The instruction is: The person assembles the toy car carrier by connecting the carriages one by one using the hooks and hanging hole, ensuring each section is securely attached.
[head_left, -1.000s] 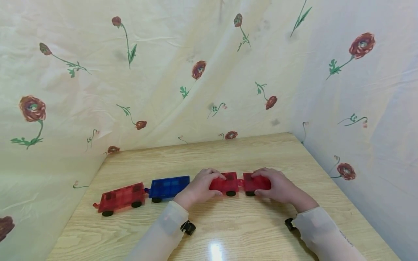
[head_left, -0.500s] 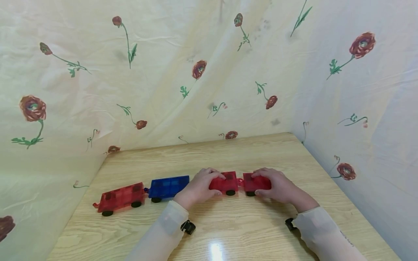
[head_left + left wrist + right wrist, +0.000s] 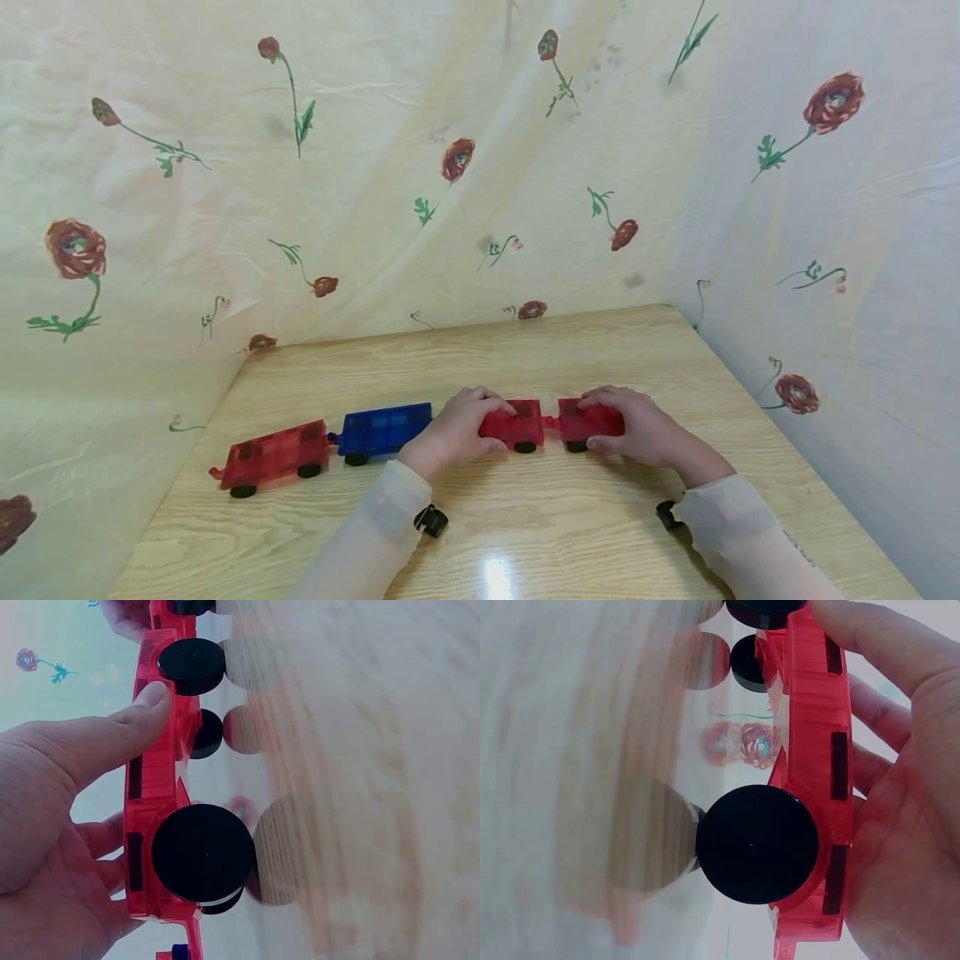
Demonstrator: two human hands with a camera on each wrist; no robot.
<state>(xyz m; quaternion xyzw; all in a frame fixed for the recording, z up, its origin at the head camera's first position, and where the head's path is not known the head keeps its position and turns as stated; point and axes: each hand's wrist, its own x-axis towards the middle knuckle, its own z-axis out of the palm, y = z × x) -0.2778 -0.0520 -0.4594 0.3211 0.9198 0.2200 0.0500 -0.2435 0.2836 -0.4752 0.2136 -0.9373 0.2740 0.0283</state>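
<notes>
On the table (image 3: 570, 533), my left hand (image 3: 453, 429) grips a translucent red toy train car (image 3: 519, 429) with black wheels, thumb on its near side. My right hand (image 3: 651, 429) holds a second red toy car (image 3: 573, 427) by its top and sides. A small red hitch (image 3: 551, 422) spans the gap between these two; whether it is hooked on cannot be told. In the left wrist view the wheels (image 3: 202, 853) stand on the glossy surface, and the right wrist view shows the same for the other car's wheel (image 3: 757, 844). My left hand covers that car's left end.
To the left stands a blue toy car (image 3: 382, 429), its right end behind my left hand. A red toy car (image 3: 273, 457) stands beyond it, joined to it at a blue hitch (image 3: 333, 438). A flowered cloth (image 3: 375, 167) rises behind the table and along both sides.
The car in my left hand has shifted slightly left, and its right end sits a little lower. The blue and far-left red cars have slid slightly left. My right hand has hardly moved.
</notes>
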